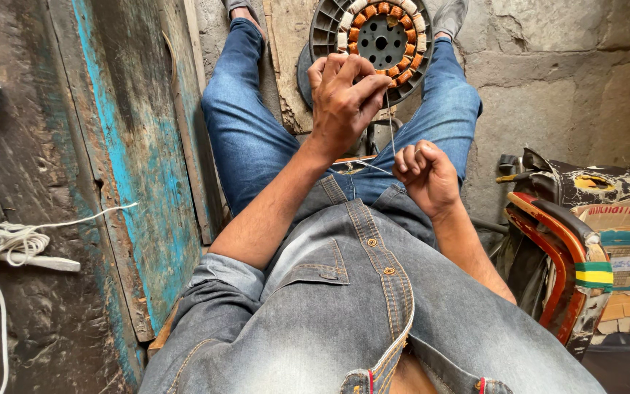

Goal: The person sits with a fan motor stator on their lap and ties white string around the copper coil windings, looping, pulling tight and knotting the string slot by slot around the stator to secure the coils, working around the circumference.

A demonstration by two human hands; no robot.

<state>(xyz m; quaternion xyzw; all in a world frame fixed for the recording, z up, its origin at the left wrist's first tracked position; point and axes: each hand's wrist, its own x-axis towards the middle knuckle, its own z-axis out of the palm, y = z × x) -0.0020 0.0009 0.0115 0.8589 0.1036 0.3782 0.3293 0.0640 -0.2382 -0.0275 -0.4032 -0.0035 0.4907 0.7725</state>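
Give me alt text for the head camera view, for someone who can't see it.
Seen from above, a seated person's left hand pinches a thin wire at a round motor stator with copper coils, while the right hand grips the wire's lower end nearer the body. The stator rests on a wooden board between legs in blue jeans; a coiled white cord lies at left.

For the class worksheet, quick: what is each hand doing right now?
Left hand: closed, pinching a thin wire by the motor stator.
Right hand: closed fist, pulling the same wire.

floor point(548, 58) — cracked grey concrete | wooden board point(286, 66) on it, carrying wound stator point(377, 36)
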